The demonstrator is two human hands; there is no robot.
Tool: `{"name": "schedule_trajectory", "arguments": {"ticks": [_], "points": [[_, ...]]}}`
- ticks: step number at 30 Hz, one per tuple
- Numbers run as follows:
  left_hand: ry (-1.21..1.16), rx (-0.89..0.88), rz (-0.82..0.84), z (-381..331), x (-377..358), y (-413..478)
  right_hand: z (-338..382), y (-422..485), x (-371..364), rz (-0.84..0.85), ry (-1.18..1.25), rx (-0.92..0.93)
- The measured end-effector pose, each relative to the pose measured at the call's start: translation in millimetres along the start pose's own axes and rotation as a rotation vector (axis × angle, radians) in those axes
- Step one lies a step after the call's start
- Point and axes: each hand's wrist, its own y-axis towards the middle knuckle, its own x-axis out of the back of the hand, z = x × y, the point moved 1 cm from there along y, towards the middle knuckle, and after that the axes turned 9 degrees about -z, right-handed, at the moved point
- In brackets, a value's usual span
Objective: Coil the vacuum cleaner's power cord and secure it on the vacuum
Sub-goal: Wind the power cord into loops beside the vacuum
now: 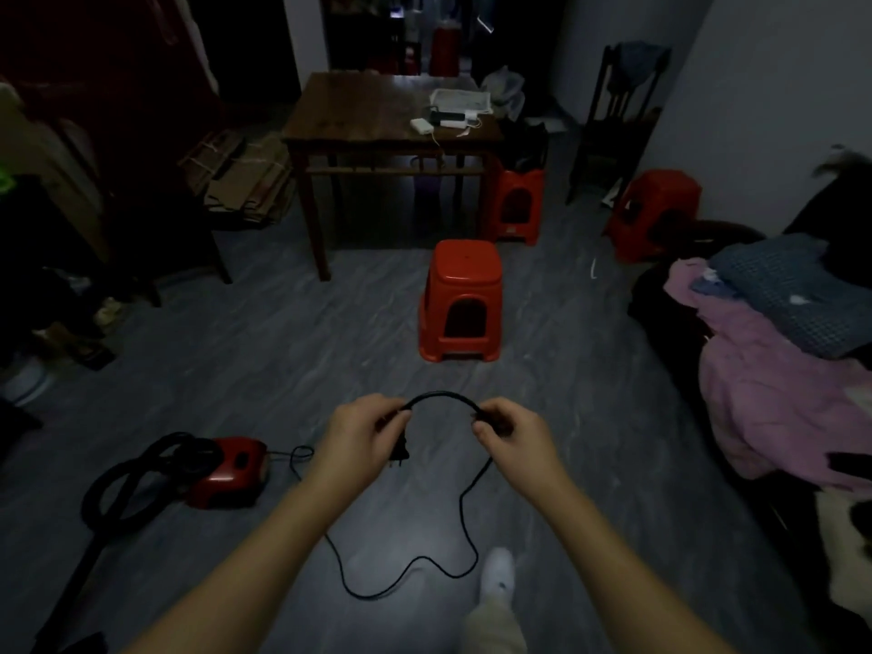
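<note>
A black power cord [441,396] arches between my two hands at the lower middle of the view. My left hand [363,434] pinches the cord just above its plug [401,453], which hangs down from the fingers. My right hand [512,434] grips the cord a short way along. From there the cord drops to the grey floor, loops near my foot and runs left to the red vacuum cleaner [231,469]. The vacuum lies on the floor at the lower left with its black hose [127,483] coiled beside it.
A red plastic stool [462,299] stands on the floor straight ahead, two more [516,205] [653,212] behind it. A wooden table [377,110] carries small items. Piled clothes [778,361] lie at the right, cardboard and clutter at the left. My white shoe [498,571] is below.
</note>
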Motion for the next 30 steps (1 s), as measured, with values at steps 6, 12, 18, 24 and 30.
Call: {"name": "schedule_trajectory", "arguments": {"ticks": [6,12,18,24,30], "points": [[-0.089,0.294,-0.087,23,-39,82,-52,106,-16,0.114,0.069,-0.105],[-0.158,0.493,-0.214,28,-42,154,-18,235,-27,0.209,0.183,0.008],[-0.107,0.557,-0.397,52,-11,191,42,321,-86,0.384,0.25,0.127],[-0.083,0.695,-0.593,109,18,211,84,363,-170,0.578,0.245,0.219],[0.004,0.8,-0.67,178,26,240,98,406,-233,0.659,0.192,0.265]]}}
